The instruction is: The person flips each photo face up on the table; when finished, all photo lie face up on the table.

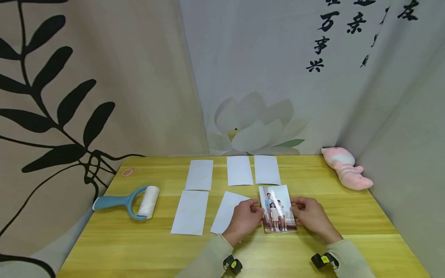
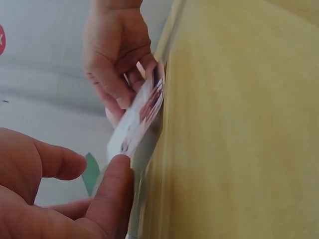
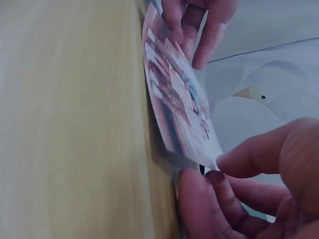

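Note:
A glossy family photo (image 1: 274,210) stands slightly tilted at the table's front middle, with figures on its printed side. My left hand (image 1: 244,219) holds its left edge; in the left wrist view the thumb (image 2: 113,191) lies against the edge while the index finger stays apart. On the other side, my right hand (image 1: 311,217) pinches the right edge, thumb and fingers meeting there in the right wrist view. Partly covered by my left hand and wrist is a white card (image 1: 224,210). Other white cards, among them one at the front left (image 1: 189,212), lie flat nearby.
On the wooden table (image 1: 139,247), a blue-handled lint roller (image 1: 119,201) and a pink ring (image 1: 127,172) lie at the left. A pink plush toy (image 1: 347,168) rests at the right back corner. Printed curtains (image 1: 146,77) hang behind the table.

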The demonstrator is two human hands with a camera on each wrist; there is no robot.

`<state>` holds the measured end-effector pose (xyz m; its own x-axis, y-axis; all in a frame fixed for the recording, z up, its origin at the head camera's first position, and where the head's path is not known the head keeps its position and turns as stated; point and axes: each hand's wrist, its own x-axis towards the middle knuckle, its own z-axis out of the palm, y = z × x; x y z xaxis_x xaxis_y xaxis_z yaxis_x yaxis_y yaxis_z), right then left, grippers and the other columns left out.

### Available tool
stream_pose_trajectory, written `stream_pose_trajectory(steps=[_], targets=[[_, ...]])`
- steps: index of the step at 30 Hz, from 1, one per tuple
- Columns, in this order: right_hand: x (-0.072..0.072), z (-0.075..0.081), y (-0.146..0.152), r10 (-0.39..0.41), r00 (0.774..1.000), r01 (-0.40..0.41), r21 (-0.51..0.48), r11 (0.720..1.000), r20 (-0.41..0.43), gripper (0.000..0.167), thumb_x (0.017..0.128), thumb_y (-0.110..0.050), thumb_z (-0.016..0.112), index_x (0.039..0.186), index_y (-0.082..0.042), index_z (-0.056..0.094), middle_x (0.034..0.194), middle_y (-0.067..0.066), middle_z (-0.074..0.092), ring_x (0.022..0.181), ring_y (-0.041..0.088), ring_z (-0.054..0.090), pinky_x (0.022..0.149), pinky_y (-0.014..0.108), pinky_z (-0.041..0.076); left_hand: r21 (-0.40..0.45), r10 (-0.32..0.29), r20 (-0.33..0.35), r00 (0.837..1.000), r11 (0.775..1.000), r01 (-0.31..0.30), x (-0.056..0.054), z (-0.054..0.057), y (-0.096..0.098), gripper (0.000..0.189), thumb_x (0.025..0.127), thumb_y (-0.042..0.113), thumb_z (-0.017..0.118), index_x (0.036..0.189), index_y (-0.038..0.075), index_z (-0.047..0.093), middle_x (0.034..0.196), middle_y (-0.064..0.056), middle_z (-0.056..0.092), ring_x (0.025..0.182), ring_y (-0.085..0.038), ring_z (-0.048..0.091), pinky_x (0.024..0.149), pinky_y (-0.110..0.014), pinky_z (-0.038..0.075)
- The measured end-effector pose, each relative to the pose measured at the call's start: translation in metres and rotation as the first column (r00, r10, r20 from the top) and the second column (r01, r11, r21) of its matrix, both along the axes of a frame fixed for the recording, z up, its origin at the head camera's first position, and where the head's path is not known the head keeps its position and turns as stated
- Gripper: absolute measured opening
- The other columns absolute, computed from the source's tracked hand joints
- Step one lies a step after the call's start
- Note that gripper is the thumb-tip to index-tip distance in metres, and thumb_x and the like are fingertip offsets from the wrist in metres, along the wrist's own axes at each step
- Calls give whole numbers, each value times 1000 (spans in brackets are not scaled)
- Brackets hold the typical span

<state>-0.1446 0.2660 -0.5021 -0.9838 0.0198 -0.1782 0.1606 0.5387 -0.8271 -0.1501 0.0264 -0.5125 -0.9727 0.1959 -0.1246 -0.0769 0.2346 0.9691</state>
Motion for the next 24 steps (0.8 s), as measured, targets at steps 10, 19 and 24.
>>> stream_pose_trajectory(steps=[10, 19, 24], targets=[[0, -3, 0, 9, 1000, -9, 66, 998, 1, 33, 99, -10, 68, 127, 6, 70, 93, 10, 72, 65, 15, 65, 54, 26, 54, -24, -1, 18, 1000, 1000, 2, 2, 3, 0, 47, 97, 17, 73, 137, -6, 63, 101, -6, 78, 68, -14, 74, 62, -23, 59], [0, 0, 2, -2, 1000, 2, 49, 999, 10, 36, 100, -18, 71, 126, 7, 69, 100, 13, 77, 75, 17, 72, 63, 30, 62, 57, -1, 74, 997, 998, -3, 5, 8, -4, 46, 97, 16, 71, 137, -5, 63, 110, -12, 78, 78, -21, 78, 69, -32, 65], [0, 4, -1, 43, 998, -36, 142, 989, -45, 41, 99, -25, 74, 129, 2, 71, 106, 9, 78, 88, 17, 73, 71, 28, 60, 53, -20, 39, 999, 998, 17, 2, 7, -12, 39, 96, 13, 68, 132, -2, 67, 105, -5, 76, 75, -20, 75, 67, -28, 61]])
